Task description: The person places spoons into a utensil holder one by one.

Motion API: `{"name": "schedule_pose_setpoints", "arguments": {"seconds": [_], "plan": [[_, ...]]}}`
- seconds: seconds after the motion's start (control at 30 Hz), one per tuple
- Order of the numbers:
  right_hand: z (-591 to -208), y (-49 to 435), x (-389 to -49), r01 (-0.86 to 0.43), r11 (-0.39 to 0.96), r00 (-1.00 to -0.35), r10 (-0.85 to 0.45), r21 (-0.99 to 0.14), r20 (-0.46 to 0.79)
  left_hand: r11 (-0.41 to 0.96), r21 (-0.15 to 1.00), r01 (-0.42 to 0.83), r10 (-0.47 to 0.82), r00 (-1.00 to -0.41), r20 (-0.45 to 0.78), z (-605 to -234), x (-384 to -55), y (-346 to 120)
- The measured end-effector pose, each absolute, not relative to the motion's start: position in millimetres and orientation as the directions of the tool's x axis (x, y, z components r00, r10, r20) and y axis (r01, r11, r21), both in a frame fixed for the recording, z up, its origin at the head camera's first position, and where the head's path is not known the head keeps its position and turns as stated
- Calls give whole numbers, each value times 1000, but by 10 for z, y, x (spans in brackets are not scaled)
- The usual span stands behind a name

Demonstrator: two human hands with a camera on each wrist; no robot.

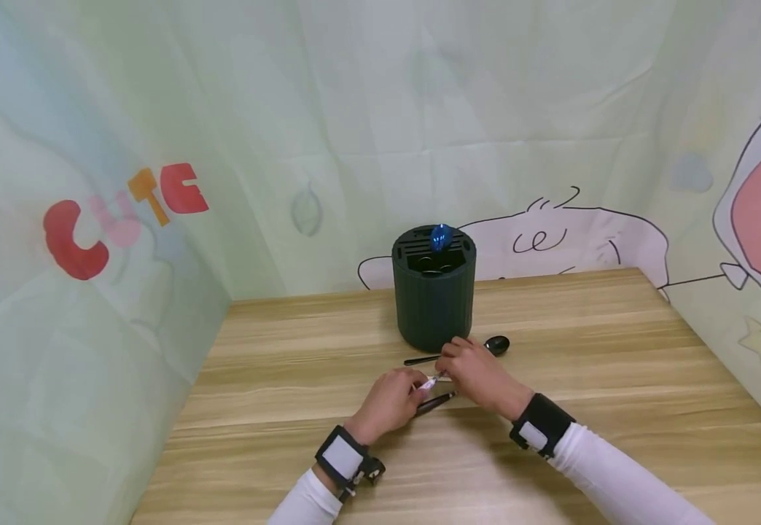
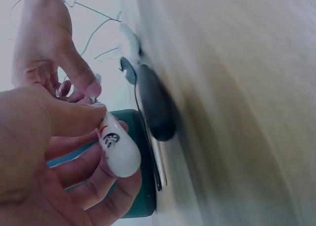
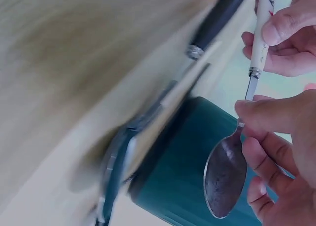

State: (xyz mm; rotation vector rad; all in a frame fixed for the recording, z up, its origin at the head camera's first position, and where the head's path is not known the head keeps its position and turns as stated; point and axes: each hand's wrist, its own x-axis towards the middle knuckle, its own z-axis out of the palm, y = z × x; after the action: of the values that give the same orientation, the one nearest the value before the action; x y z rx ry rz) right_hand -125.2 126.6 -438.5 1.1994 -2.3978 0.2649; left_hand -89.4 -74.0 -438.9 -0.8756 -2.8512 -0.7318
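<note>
A metal spoon [image 3: 225, 176] with a white, patterned handle [image 2: 122, 157] is held between both hands, off the tabletop. My left hand [image 1: 388, 402] pinches the handle between thumb and fingers. At the neck, just above the bowl, my right hand [image 1: 479, 373] pinches the metal with thumb and fingertips. Beneath the hands lies a utensil with a dark handle [image 1: 434, 404]; its far end is hidden by the right hand in the head view. A black spoon [image 1: 497, 345] lies behind the right hand, its thin handle pointing left.
Just beyond the hands stands a dark green ribbed utensil holder [image 1: 434, 313] with a slotted top. A shiny blue rounded object [image 1: 441, 238] sticks up from it. The wooden table [image 1: 289, 394] meets a printed cloth backdrop [image 1: 380, 109] at its back and sides.
</note>
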Motion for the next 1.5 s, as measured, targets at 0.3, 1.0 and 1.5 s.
{"name": "schedule_pose_setpoints", "arguments": {"seconds": [0.3, 1.0, 1.5], "plan": [[-3980, 1341, -1078, -807, 579, -469, -512, -114, 720, 628, 555, 546, 457, -836, 304, -4293, -859, -732], [-3755, 1258, -781, -458, 207, -888, -69, -864, 454, 297, 833, 466, 354, -864, 357, -4176, -755, -604], [-3740, 1219, -888, -454, 207, -888, -178, -867, 423, 312, 826, 469, 358, -864, 355, -4021, -813, -577]]}}
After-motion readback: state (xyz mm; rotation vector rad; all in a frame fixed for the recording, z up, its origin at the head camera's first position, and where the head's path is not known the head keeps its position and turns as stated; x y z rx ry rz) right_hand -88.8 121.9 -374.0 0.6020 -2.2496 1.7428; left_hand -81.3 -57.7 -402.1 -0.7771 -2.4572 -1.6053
